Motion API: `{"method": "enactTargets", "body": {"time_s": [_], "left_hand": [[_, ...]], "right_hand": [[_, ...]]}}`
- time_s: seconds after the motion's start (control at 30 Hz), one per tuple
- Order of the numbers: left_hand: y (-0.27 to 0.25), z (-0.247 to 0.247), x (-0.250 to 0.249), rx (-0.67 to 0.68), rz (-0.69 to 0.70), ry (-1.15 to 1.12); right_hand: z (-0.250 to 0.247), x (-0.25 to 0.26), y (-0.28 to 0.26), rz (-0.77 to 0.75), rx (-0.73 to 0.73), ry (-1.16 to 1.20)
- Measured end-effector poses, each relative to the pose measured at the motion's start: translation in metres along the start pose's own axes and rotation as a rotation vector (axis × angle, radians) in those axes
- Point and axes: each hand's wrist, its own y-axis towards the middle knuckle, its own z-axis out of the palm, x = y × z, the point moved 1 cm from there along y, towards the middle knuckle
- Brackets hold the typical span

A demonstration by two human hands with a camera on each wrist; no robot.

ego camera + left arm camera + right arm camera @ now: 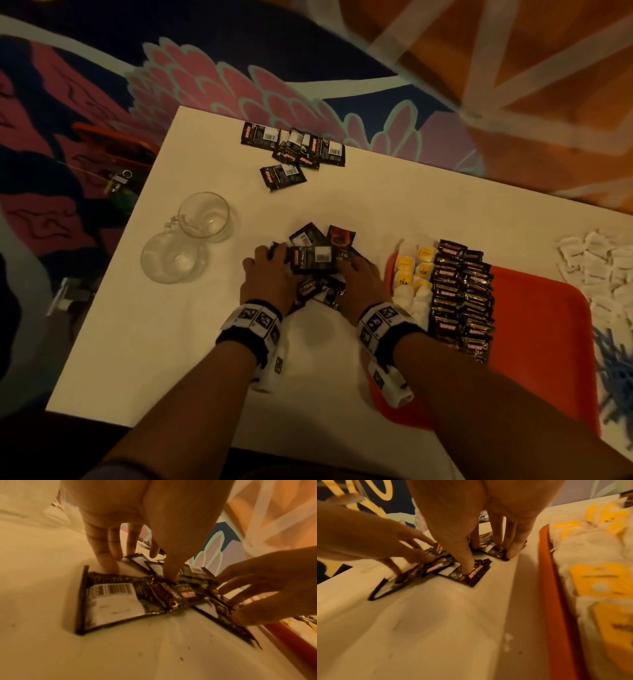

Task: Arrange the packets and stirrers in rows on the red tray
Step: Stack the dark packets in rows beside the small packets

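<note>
Left hand point(265, 277), right hand point(361, 284) flank sachet pile point(311, 258); both outstretched, pressing it.

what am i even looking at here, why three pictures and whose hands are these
No machine here: a person wears three cameras. One picture looks down from the head; the other two look along each wrist at the fingers. The left hand and right hand press straight fingers on a pile of dark sachets on a white table, apparently gripping nothing. Nearby: two glass cups, more sachets farther off, and a red tray with tea bags and sachet rows.
</note>
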Motion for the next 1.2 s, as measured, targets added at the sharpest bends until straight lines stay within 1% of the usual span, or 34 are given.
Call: {"method": "enactTargets", "body": {"time_s": [0.03,0.1,0.13,0.2,0.27,0.3,0.33,0.37,0.43,0.47,0.53,0.6,0.67,0.7,0.77,0.87,0.93,1.0,1.07,1.13,1.2], "left_hand": [[-0.001,0.001,-0.002,-0.016,0.010,-0.045],[-0.005,-0.001,-0.001,-0.051,-0.003,-0.116],[-0.008,-0.005,0.003,-0.074,-0.034,-0.134],[-0.015,-0.014,0.018,-0.099,-0.148,-0.133],[-0.025,-0.019,0.033,-0.060,-0.279,-0.147],[-0.031,-0.019,0.038,-0.024,-0.317,-0.163],[-0.036,-0.018,0.040,0.006,-0.327,-0.176],[-0.039,-0.016,0.039,0.026,-0.312,-0.183],[-0.039,-0.011,0.031,0.040,-0.241,-0.172],[-0.036,-0.008,0.026,0.049,-0.185,-0.141],[-0.025,-0.002,0.016,0.080,-0.041,-0.021],[-0.015,0.003,0.007,0.112,0.080,0.121],[-0.010,0.007,0.004,0.081,0.124,0.174],[-0.010,0.007,0.005,0.051,0.127,0.170],[-0.011,0.010,0.011,-0.014,0.158,0.182],[-0.010,0.014,0.020,-0.090,0.267,0.218],[-0.009,0.017,0.021,-0.041,0.322,0.238],[-0.007,0.018,0.022,0.008,0.329,0.236],[-0.007,0.014,0.025,0.039,0.334,0.223],[-0.010,0.009,0.029,0.100,0.354,0.235],[-0.012,0.001,0.033,0.167,0.369,0.240]], "right_hand": [[0.003,0.005,-0.002,-0.030,0.007,0.041],[0.003,0.011,-0.006,-0.038,0.043,0.133],[0.001,0.011,-0.006,-0.021,0.040,0.167],[-0.007,0.007,-0.003,0.011,-0.018,0.206],[-0.019,0.003,0.005,0.043,-0.092,0.245],[-0.024,0.002,0.011,0.058,-0.115,0.266],[-0.029,0.002,0.017,0.078,-0.111,0.277],[-0.033,0.004,0.024,0.096,-0.074,0.277],[-0.034,0.013,0.036,0.102,0.059,0.243],[-0.031,0.020,0.039,0.079,0.118,0.206],[-0.022,0.035,0.038,0.004,0.176,0.134],[-0.010,0.044,0.030,-0.067,0.142,0.120],[-0.004,0.043,0.022,-0.080,0.076,0.171],[-0.001,0.041,0.019,-0.088,0.070,0.193],[0.000,0.036,0.015,-0.129,0.110,0.202],[0.002,0.027,0.020,-0.179,0.134,0.169],[-0.003,0.025,0.020,-0.189,0.176,0.129],[-0.005,0.023,0.016,-0.208,0.216,0.083],[-0.005,0.021,0.012,-0.218,0.210,0.087],[-0.009,0.017,0.006,-0.179,0.179,0.170],[-0.012,0.011,-0.002,-0.084,0.133,0.286]]}}
